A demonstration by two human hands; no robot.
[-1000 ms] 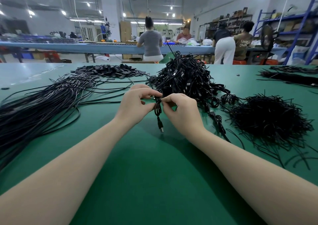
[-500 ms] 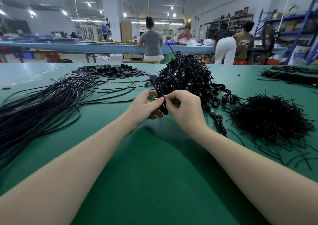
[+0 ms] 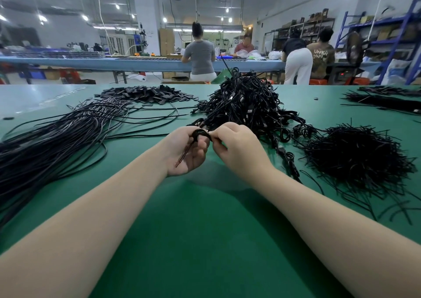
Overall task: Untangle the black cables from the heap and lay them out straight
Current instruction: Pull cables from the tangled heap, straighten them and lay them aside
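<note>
Taking the heap [image 3: 245, 106] of tangled black cables at the middle back of the green surface [image 3: 205, 240] as the landmark: far to its left, a broad sheaf of straightened cables [image 3: 47, 143] lies fanned across the surface, running toward the left edge. Behind that sheaf, just left of the heap, lies a flat pile of small black strips [image 3: 148, 95]. Directly in front of the heap, the left hand [image 3: 185, 154] is turned palm up, its fingers curled round a small coiled cable [image 3: 200, 135], with a thin tie end [image 3: 184, 155] hanging down across the palm. The right hand [image 3: 237, 149] meets it just beside, its thumb and fingertips pinching the same coil from the other side. Both hands are raised above the surface at the heap's near edge. To the right of the heap sits a bristly mound of short black ties [image 3: 355, 154], with a few looped cables [image 3: 300, 130] between the two. Farther right, at the back edge, lies another dark bundle [image 3: 385, 100].
</note>
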